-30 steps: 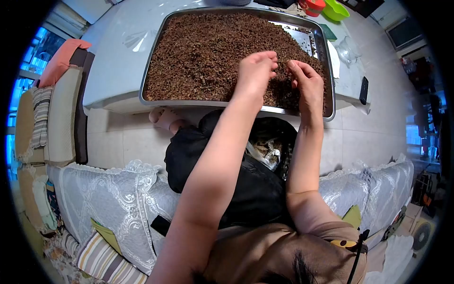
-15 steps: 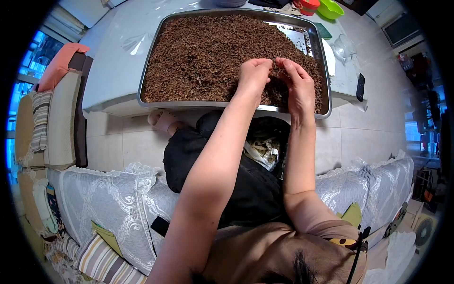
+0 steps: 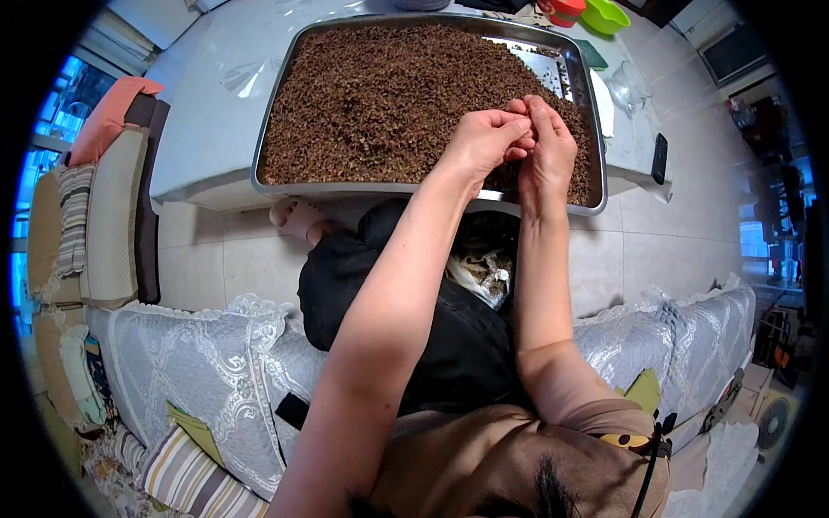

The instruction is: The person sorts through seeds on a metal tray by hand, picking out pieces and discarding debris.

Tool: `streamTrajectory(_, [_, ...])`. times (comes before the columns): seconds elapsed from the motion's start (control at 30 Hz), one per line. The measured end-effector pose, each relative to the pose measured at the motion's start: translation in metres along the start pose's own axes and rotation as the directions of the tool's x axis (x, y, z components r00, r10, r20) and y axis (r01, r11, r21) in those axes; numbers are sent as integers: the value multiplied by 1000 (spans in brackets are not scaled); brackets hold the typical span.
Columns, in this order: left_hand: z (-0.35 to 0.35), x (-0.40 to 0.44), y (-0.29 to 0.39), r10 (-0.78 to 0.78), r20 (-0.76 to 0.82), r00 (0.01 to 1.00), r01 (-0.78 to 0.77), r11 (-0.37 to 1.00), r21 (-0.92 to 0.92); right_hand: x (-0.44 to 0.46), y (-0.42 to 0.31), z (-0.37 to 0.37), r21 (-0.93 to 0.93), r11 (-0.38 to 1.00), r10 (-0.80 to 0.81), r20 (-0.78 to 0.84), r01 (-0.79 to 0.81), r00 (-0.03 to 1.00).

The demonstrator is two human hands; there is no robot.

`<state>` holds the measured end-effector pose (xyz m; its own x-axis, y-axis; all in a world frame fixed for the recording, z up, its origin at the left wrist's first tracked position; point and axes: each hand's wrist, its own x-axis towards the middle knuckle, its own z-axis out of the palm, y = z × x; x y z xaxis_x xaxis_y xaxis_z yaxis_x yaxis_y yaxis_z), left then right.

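A large metal tray point(image 3: 367, 187) holds a spread heap of small reddish-brown dried bits point(image 3: 380, 95) resembling Sichuan peppercorns. Over its right front part, my left hand point(image 3: 489, 142) and my right hand point(image 3: 549, 147) meet at the fingertips. Thumb and fingers of the left are pinched together, touching the right hand's fingers. The right hand's fingers are curled in with the thumb pressed to them. Whatever lies between the fingertips is too small to make out.
Under the tray is a table with a pale cover point(image 3: 207, 129). A black remote point(image 3: 659, 158), a clear glass jug point(image 3: 629, 85), a green bowl point(image 3: 604, 15) and a red container point(image 3: 561, 10) are to the right. A bin with white waste point(image 3: 484, 278) stands between my legs.
My left hand has shifted right, closing the small gap to my right hand. The fingertips of both hands now touch, and the right hand's fingers are more curled.
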<state>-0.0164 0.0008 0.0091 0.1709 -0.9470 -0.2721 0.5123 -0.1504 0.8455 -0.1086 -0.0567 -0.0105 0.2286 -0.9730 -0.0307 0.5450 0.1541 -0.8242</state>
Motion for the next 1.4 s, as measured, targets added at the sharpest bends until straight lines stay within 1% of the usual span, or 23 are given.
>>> streamTrajectory(0.03, [1,-1,0,1,6,1000,-1,1000,7,5,1,-4,28,1000,14,-9,-14,1000])
streamTrajectory(0.07, [1,-1,1,7,-24,1000,-6,999,36,12,3,-13,90,994,65,26,-67,998])
streamTrajectory(0.17, [0,-3,6,62,-146,987,-41,989,141,12,-3,-11,131,985,114,-5,-112,994])
streamTrajectory(0.23, [-7,4,2,145,-265,953,-80,967,240,7,-10,-11,81,988,130,-9,-129,991])
streamTrajectory(0.27, [-15,12,-5,188,-270,944,-107,951,289,6,-12,-14,57,991,118,6,-118,993])
streamTrajectory(0.3, [-14,9,-2,205,-276,939,-119,947,298,6,-14,-16,34,994,107,22,-108,994])
streamTrajectory(0.37, [-14,4,4,239,-287,928,-143,937,318,5,-17,-18,-113,991,82,57,-75,995])
streamTrajectory(0.43, [-16,-1,13,214,-290,933,-153,963,221,-2,-26,-14,-267,964,34,126,1,991])
streamTrajectory(0.47, [-16,-3,17,201,-318,926,-151,973,176,-6,-33,-11,-380,925,50,106,-6,993])
streamTrajectory(0.53, [-15,-14,33,143,-363,921,-124,989,75,-13,-44,-17,-539,842,132,203,-2,970])
streamTrajectory(0.6, [-18,-21,40,165,-409,898,-165,986,35,-17,-54,-32,-673,739,256,320,29,912])
streamTrajectory(0.67, [-19,-26,45,190,-427,884,-223,974,-29,-30,-71,-35,-812,574,426,407,106,808])
streamTrajectory(0.73, [-22,-27,44,199,-446,872,-263,961,-84,-40,-78,-45,-882,432,579,433,191,691])
streamTrajectory(0.83, [-23,-33,47,185,-504,844,-298,942,-153,-48,-89,-42,-915,85,585,366,395,723])
streamTrajectory(0.87, [-24,-34,48,182,-535,825,-307,939,-155,-47,-89,-41,-891,75,528,416,448,740])
streamTrajectory(0.97, [-28,-37,48,178,-627,759,-350,922,-163,-37,-67,-38,-870,280,273,477,405,836])
streamTrajectory(1.0, [-28,-38,49,172,-651,740,-359,918,-166,-34,-57,-33,-859,246,157,493,450,856])
streamTrajectory(1.07, [-27,-40,51,152,-692,706,-376,908,-185,-29,-38,-19,-872,74,5,485,483,875])
streamTrajectory(1.1, [-28,-40,50,146,-694,705,-380,904,-195,-25,-27,-15,-874,-12,-71,485,485,872])
streamTrajectory(1.13, [-29,-40,49,141,-696,704,-382,901,-205,-17,-13,-14,-844,-47,-157,534,534,831])
streamTrajectory(1.23, [-31,-39,47,113,-681,723,-374,894,-249,-5,12,-8,-830,-275,-258,550,485,794])
streamTrajectory(1.37, [-33,-34,44,79,-660,747,-348,893,-286,4,22,-12,-808,-288,-262,583,515,769])
streamTrajectory(1.4, [-32,-35,46,75,-657,750,-344,893,-290,2,20,-12,-821,-248,-271,568,513,777])
